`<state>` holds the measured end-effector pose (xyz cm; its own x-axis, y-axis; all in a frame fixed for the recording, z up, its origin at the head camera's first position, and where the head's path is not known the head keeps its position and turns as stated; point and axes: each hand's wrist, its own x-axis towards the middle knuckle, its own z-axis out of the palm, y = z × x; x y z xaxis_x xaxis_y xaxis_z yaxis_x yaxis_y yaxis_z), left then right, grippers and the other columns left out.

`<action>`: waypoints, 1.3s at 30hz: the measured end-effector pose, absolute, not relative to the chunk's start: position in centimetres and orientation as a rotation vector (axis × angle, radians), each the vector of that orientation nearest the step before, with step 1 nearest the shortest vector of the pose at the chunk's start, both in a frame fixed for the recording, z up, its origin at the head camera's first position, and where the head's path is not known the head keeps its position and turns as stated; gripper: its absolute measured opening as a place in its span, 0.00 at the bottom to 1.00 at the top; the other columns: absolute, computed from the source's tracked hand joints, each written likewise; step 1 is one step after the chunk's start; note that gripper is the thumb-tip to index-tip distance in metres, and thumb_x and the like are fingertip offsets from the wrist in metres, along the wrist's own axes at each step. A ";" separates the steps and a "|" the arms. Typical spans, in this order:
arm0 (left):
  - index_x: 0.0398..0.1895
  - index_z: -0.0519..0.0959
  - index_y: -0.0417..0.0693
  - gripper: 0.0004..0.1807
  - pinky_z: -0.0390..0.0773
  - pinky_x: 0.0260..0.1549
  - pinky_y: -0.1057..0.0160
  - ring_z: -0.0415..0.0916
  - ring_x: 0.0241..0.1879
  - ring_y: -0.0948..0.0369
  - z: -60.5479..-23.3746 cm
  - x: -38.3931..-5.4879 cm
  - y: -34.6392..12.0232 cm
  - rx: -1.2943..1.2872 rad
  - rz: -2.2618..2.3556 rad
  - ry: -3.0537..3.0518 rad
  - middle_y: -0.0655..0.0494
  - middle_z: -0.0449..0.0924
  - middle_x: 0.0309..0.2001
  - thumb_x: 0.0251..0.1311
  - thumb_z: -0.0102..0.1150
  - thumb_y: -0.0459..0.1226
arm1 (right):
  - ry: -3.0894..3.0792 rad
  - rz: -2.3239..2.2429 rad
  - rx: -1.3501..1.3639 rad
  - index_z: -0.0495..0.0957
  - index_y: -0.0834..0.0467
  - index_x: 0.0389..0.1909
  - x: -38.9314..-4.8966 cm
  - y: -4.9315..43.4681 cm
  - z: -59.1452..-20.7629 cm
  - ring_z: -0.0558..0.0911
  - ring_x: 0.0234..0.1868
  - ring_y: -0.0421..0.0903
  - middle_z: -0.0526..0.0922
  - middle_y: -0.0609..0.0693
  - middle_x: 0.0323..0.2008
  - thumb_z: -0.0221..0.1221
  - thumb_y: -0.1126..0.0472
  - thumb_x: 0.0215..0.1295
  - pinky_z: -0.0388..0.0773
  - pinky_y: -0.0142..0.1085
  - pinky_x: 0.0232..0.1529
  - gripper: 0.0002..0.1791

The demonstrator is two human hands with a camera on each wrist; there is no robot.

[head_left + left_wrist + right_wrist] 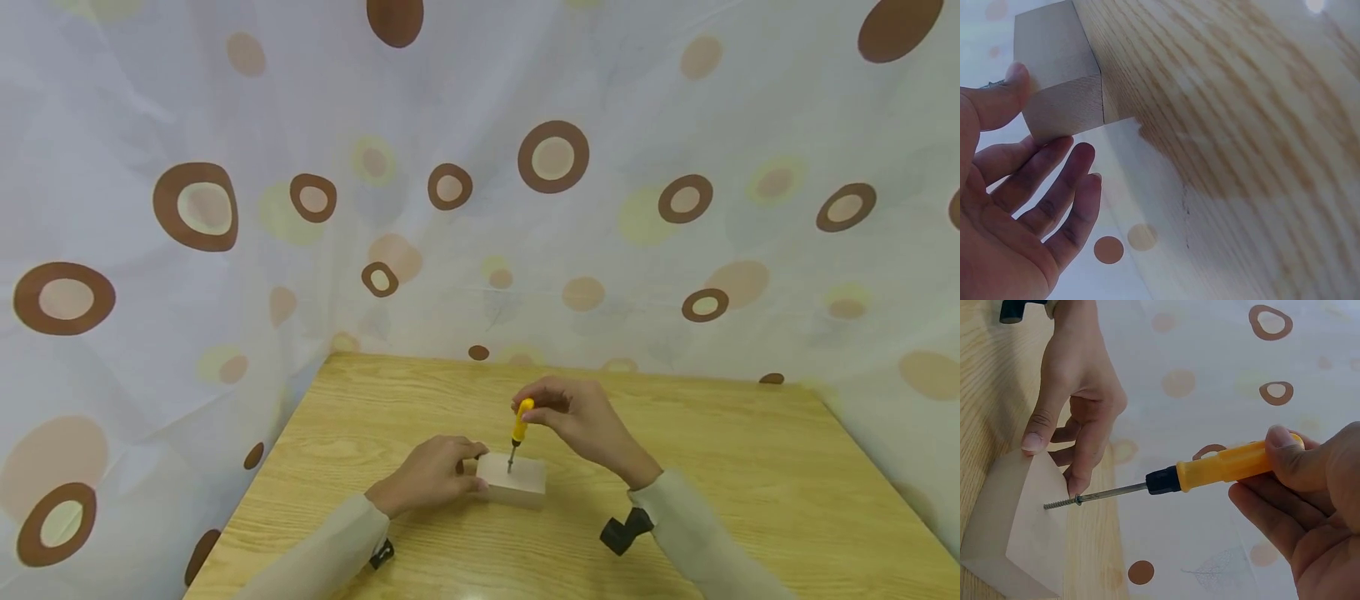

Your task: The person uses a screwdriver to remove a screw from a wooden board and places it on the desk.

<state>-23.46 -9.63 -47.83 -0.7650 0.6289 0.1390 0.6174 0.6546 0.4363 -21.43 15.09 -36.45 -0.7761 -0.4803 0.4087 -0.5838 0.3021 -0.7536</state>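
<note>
A pale wooden block [525,493] lies flat on the table. My left hand [431,473] grips its left end, thumb on the near side and fingertips on the far side. In the right wrist view a threaded screw [1062,504] stands partly sunk in the block's top face. A yellow-handled screwdriver [519,430] meets the screw's head with its metal tip, leaning slightly. My right hand [588,421] pinches the handle near its top end between thumb and fingers. The left wrist view shows the block [1054,53] between thumb and index finger, the other fingers loosely bent.
The wood-grain table [750,475] stretches out on both sides of the block. Behind it and at its sides hangs a white curtain [487,100] with brown and beige spots. A black wrist mount [626,531] hangs below the right sleeve.
</note>
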 end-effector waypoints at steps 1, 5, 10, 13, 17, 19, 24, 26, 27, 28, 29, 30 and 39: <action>0.58 0.77 0.50 0.32 0.73 0.27 0.72 0.71 0.28 0.73 -47.8 -23.4 -9.7 1.064 0.731 2.837 0.63 0.81 0.45 0.55 0.61 0.58 | -2.457 1.507 1.031 0.83 0.56 0.43 -21.4 15.1 -36.4 0.84 0.40 0.46 0.84 0.50 0.40 0.62 0.66 0.62 0.80 0.36 0.41 0.09; 0.58 0.77 0.50 0.31 0.73 0.26 0.72 0.71 0.28 0.73 -47.8 -23.4 -9.7 1.064 0.749 2.824 0.63 0.81 0.45 0.56 0.61 0.58 | -2.503 1.470 1.026 0.82 0.49 0.45 -21.9 15.3 -36.9 0.83 0.41 0.43 0.84 0.44 0.42 0.61 0.62 0.63 0.80 0.35 0.42 0.11; 0.57 0.78 0.49 0.30 0.73 0.26 0.72 0.72 0.28 0.74 -47.8 -23.4 -9.7 1.072 0.774 2.811 0.62 0.81 0.47 0.57 0.61 0.56 | -2.502 1.411 0.901 0.81 0.42 0.44 -21.9 15.2 -37.3 0.83 0.35 0.41 0.84 0.40 0.39 0.65 0.53 0.60 0.80 0.36 0.36 0.11; 0.57 0.78 0.50 0.30 0.73 0.26 0.72 0.71 0.28 0.75 -47.9 -23.4 -9.7 1.064 0.774 2.812 0.62 0.80 0.47 0.57 0.61 0.57 | -2.480 1.429 0.883 0.82 0.45 0.43 -21.8 15.3 -37.3 0.84 0.35 0.42 0.84 0.41 0.37 0.65 0.56 0.60 0.80 0.36 0.37 0.10; 0.58 0.78 0.50 0.30 0.73 0.26 0.72 0.71 0.28 0.75 -48.0 -23.5 -9.8 1.056 0.774 2.813 0.62 0.81 0.46 0.57 0.61 0.56 | -2.478 1.410 0.931 0.82 0.46 0.42 -21.9 15.4 -37.3 0.83 0.39 0.40 0.84 0.42 0.40 0.62 0.61 0.63 0.80 0.35 0.40 0.10; 0.58 0.78 0.50 0.30 0.72 0.25 0.72 0.71 0.27 0.74 -48.0 -23.4 -9.8 1.057 0.763 2.819 0.63 0.81 0.45 0.57 0.61 0.56 | -2.495 1.388 0.950 0.82 0.45 0.44 -21.8 15.4 -37.3 0.83 0.41 0.38 0.84 0.43 0.42 0.61 0.60 0.64 0.80 0.35 0.42 0.10; 0.58 0.77 0.51 0.30 0.72 0.25 0.72 0.70 0.27 0.74 -48.0 -23.5 -9.8 1.067 0.750 2.830 0.64 0.80 0.45 0.57 0.61 0.57 | -2.484 1.355 0.991 0.80 0.45 0.45 -21.7 15.0 -37.5 0.82 0.41 0.38 0.83 0.43 0.41 0.62 0.52 0.63 0.79 0.36 0.43 0.10; 0.58 0.78 0.51 0.29 0.72 0.25 0.72 0.70 0.27 0.74 -48.0 -23.5 -9.7 1.071 0.755 2.827 0.63 0.80 0.46 0.57 0.61 0.56 | -2.459 1.349 0.984 0.80 0.44 0.43 -21.7 14.8 -37.6 0.82 0.39 0.38 0.83 0.41 0.39 0.63 0.51 0.62 0.79 0.37 0.42 0.09; 0.57 0.78 0.51 0.29 0.72 0.26 0.72 0.71 0.28 0.74 -47.9 -23.5 -9.7 1.072 0.758 2.825 0.63 0.80 0.46 0.57 0.61 0.56 | -2.451 1.340 0.970 0.80 0.43 0.42 -21.7 14.7 -37.7 0.82 0.39 0.38 0.83 0.39 0.38 0.64 0.52 0.61 0.79 0.37 0.42 0.08; 0.57 0.78 0.50 0.29 0.72 0.26 0.72 0.71 0.28 0.74 -47.9 -23.5 -9.7 1.071 0.758 2.824 0.63 0.80 0.46 0.57 0.61 0.56 | -2.444 1.329 0.956 0.80 0.42 0.41 -21.7 14.7 -37.8 0.82 0.38 0.37 0.83 0.38 0.37 0.64 0.52 0.61 0.79 0.36 0.42 0.08; 0.58 0.77 0.50 0.29 0.73 0.26 0.72 0.71 0.28 0.74 -47.9 -23.5 -9.7 1.071 0.754 2.824 0.62 0.80 0.46 0.57 0.61 0.56 | -2.435 1.318 0.946 0.81 0.42 0.40 -21.7 14.7 -37.8 0.82 0.38 0.37 0.83 0.37 0.37 0.64 0.53 0.60 0.79 0.36 0.41 0.08; 0.58 0.77 0.51 0.29 0.73 0.27 0.72 0.71 0.29 0.74 -47.8 -23.4 -9.7 1.066 0.749 2.824 0.62 0.80 0.47 0.57 0.61 0.56 | -2.431 1.306 0.938 0.81 0.41 0.40 -21.7 14.7 -37.8 0.82 0.38 0.36 0.83 0.36 0.37 0.64 0.54 0.61 0.79 0.35 0.41 0.08; 0.58 0.77 0.50 0.30 0.72 0.25 0.72 0.71 0.28 0.74 -47.8 -23.4 -9.7 1.075 0.757 2.825 0.62 0.80 0.46 0.57 0.61 0.56 | -2.453 1.321 1.005 0.81 0.42 0.47 -22.0 15.2 -37.5 0.82 0.41 0.38 0.83 0.38 0.43 0.59 0.60 0.66 0.80 0.35 0.41 0.12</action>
<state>-23.42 -9.67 -47.80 -0.7616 0.6317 0.1449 0.6195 0.6439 0.4491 -21.98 15.18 -37.46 -0.7555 -0.4774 0.4487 -0.6373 0.3769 -0.6721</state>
